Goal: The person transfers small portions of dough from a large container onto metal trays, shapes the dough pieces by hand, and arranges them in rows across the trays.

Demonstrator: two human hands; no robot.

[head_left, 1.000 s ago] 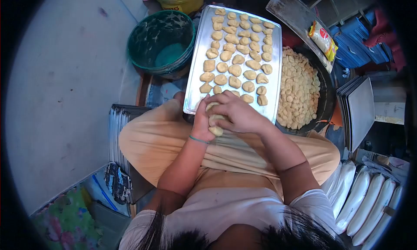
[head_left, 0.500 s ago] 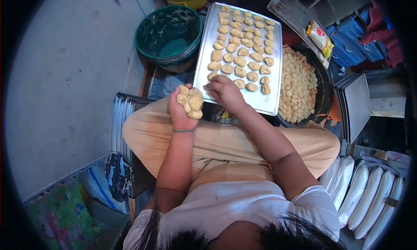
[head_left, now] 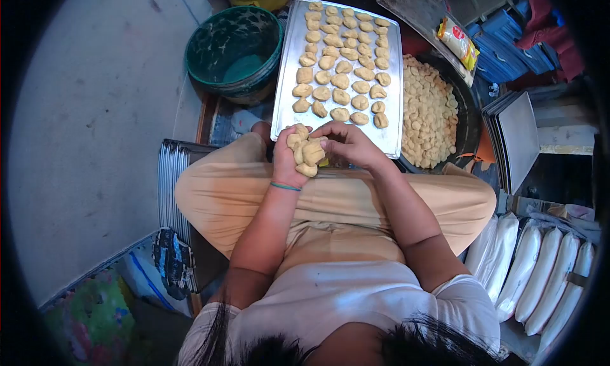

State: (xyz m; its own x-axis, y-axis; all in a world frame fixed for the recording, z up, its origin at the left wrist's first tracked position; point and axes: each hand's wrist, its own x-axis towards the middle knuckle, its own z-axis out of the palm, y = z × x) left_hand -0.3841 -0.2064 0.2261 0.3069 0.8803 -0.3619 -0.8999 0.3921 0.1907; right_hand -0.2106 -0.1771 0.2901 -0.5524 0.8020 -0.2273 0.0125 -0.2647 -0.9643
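A lumpy handful of yellowish dough [head_left: 312, 152] rests in my left hand [head_left: 286, 164], whose fingers curl around it from below. My right hand [head_left: 357, 148] has its thumb and fingertips pinched on the right side of the same dough. Both hands are over my lap, at the near edge of a metal baking tray [head_left: 389, 142]. Rows of small flattened dough pieces [head_left: 340, 97] lie across the tray, with bare metal along its near edge.
Left of the tray stands a green bucket [head_left: 202, 56]. A wide black basin [head_left: 468, 105] full of small pale pieces [head_left: 429, 115] is at the right. Stacked trays [head_left: 175, 185] stand by my left knee; white filled bags [head_left: 521, 277] lie at the right.
My right hand has come back from the tray's near left corner to the dough in my left hand. Another dough piece now lies at that end of the tray. The view has shifted slightly.
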